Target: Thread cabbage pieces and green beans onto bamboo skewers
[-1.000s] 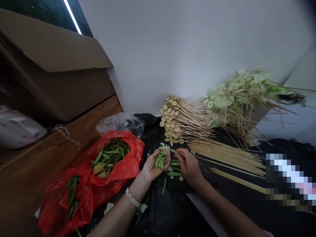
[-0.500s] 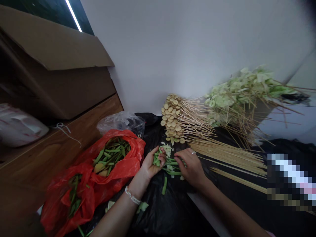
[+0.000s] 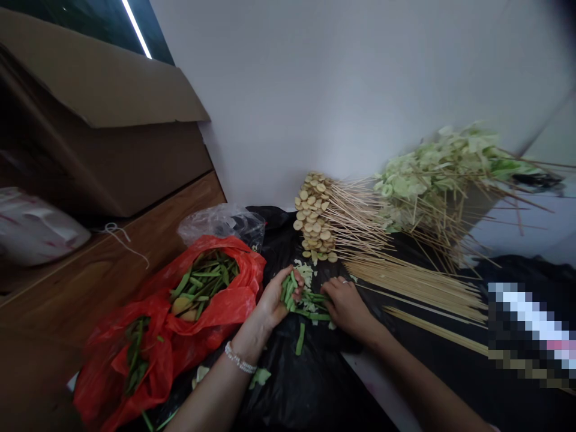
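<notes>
Several cut green bean pieces [image 3: 289, 294] lie together in my left hand [image 3: 272, 300], its fingers curled round them. To the right, my right hand [image 3: 348, 307] reaches down to the loose green beans [image 3: 315, 315] on the black plastic sheet [image 3: 292, 384]. Its fingers are bent and closed at the bean ends; the fingertips are partly hidden. One single bean piece [image 3: 300, 339] lies apart, nearer to me. Pale chopped bits [image 3: 304, 273] are scattered just beyond my left fingers.
At left stands a red plastic bag [image 3: 238, 303] of green beans, with a clear bag [image 3: 220, 223] behind. Skewered round slices [image 3: 312, 216] and skewered leafy greens [image 3: 423, 165] lie by the wall. Bare bamboo skewers [image 3: 418, 285] are at right, a cardboard box [image 3: 112, 156] at far left.
My left hand has turned slightly, so the bean pieces in it show more plainly. My right hand has shifted a little left over the loose beans, its fingers curling further.
</notes>
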